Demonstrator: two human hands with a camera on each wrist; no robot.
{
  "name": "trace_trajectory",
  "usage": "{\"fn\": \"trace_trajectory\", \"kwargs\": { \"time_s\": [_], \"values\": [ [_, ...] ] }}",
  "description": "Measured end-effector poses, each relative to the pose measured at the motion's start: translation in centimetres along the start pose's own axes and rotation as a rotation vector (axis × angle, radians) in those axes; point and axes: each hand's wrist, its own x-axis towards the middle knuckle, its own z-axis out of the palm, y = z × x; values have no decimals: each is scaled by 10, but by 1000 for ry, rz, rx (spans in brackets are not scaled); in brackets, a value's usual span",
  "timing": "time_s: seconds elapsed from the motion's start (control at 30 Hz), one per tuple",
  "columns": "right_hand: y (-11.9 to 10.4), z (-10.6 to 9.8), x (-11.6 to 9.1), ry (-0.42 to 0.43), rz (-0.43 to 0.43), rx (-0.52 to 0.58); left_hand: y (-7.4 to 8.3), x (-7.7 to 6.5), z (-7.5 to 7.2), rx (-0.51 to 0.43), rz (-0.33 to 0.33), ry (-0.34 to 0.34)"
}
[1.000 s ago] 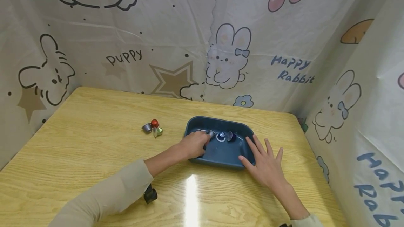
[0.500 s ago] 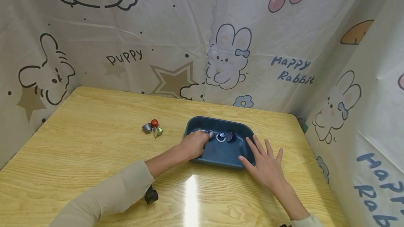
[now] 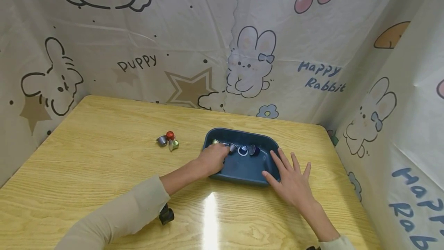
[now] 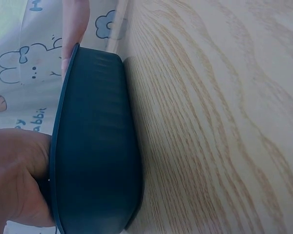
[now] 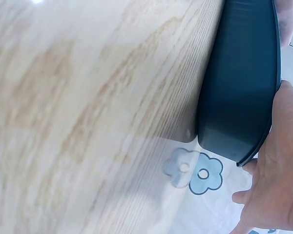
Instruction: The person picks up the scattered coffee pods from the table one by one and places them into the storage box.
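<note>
A dark blue plastic tray stands on the table with several coffee capsules inside. My left hand reaches over its left side, back of the hand up, fingers pointing down. Right at those fingers lies a silver coffee capsule, and a pale one peeks out behind the knuckles. Hand and tray wall hide the left fingertips; I cannot tell what they hold. Blue coffee capsules lie near the tray's back wall, beside a white-rimmed one. My right hand rests on the tray's right rim, fingers spread.
Left of the tray, a small cluster on the wooden table holds a red coffee capsule, a grey one and a green one. A printed curtain hangs behind and beside the table.
My left hand has shifted very slightly inside the tray, and the pale capsule behind its knuckles shows more clearly. The right hand and the other capsules stay put.
</note>
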Motion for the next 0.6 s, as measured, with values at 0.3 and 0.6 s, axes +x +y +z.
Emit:
{"fn": "trace_trajectory", "kwargs": {
  "time_s": [0.3, 0.6],
  "values": [
    [-1, -1, 1, 0, -1, -6, -1, -3, -8, 2, 61, 27],
    [-1, -2, 0, -4, -2, -8, -9, -16, -31, -149, 19, 74]
  ]
}}
